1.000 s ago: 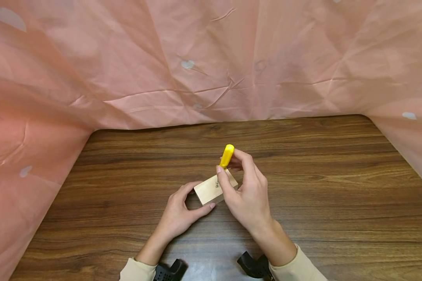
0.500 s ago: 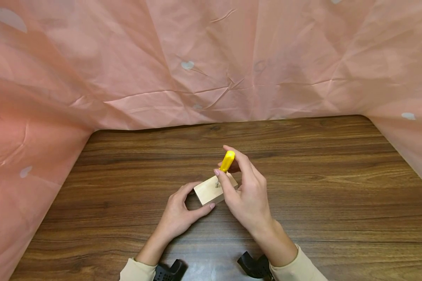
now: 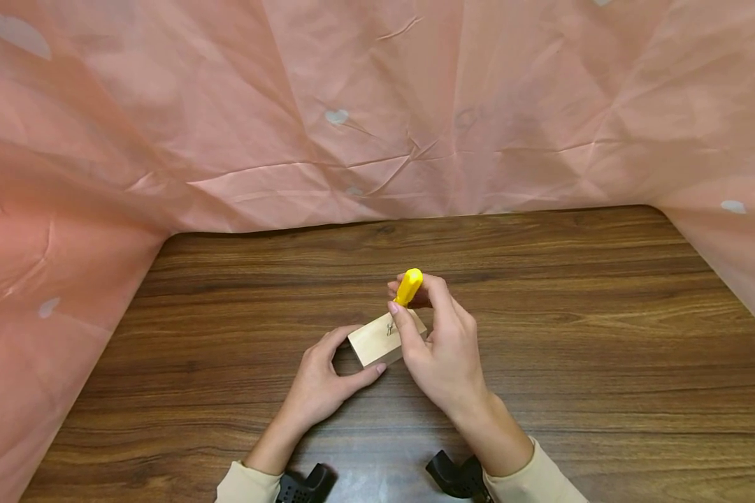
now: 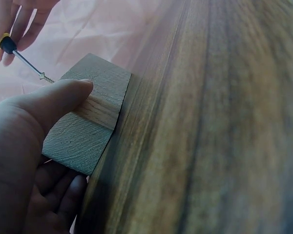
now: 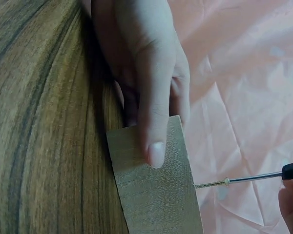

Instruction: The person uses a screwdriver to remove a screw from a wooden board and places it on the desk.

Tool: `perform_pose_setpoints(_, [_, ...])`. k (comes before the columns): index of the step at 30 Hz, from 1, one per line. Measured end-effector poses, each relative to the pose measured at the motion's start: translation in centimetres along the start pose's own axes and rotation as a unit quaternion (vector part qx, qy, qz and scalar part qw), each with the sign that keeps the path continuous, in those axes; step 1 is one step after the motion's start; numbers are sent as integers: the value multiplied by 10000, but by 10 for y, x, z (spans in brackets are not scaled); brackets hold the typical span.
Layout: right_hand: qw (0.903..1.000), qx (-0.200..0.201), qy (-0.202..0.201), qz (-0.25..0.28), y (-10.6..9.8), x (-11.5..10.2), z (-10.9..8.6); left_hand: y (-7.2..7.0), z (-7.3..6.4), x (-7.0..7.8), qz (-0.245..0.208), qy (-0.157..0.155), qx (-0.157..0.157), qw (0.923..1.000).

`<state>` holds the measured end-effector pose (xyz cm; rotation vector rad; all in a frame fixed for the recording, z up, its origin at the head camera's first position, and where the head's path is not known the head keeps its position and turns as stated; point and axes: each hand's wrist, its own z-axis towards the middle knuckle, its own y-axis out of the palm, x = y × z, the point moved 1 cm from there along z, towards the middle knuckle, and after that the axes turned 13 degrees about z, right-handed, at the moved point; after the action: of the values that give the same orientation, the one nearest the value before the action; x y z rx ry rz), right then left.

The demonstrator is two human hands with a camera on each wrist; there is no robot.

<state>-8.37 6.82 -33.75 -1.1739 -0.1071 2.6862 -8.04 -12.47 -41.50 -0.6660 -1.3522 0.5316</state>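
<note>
A pale wooden block (image 3: 371,342) lies on the table, its long side slanting up to the right. My left hand (image 3: 319,381) grips its left end, the thumb (image 4: 71,95) on the near side and the fingers around the far side. A screw (image 5: 212,185) stands in the block's top face with much of its thread exposed. The tip of a screwdriver (image 3: 409,286) with a yellow handle and black collar (image 5: 292,171) meets the screw head. Thumb and fingers of my right hand (image 3: 448,346) pinch the handle, which leans slightly to the right in the head view.
The dark wood-grain table (image 3: 579,335) spreads around both hands. Pink cloth (image 3: 377,105) with pale heart shapes hangs along the back and both sides. Black wrist devices (image 3: 456,475) sit at both cuffs, close to the table's near side.
My right fingers straightened and then curled back around the screwdriver handle. The handle sits slightly lower and further right than a second ago. My left hand and the block stay in place.
</note>
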Motion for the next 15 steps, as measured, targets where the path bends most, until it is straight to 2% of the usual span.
perform_pose_setpoints(9, [9998, -20, 16, -198, -3, -1, 3, -1, 0, 1, -23, 17, -8, 10000])
perform_pose_setpoints(15, [9997, 75, 183, -104, -3, -1, 2, -1, 0, 0, -57, -25, -27, 10000])
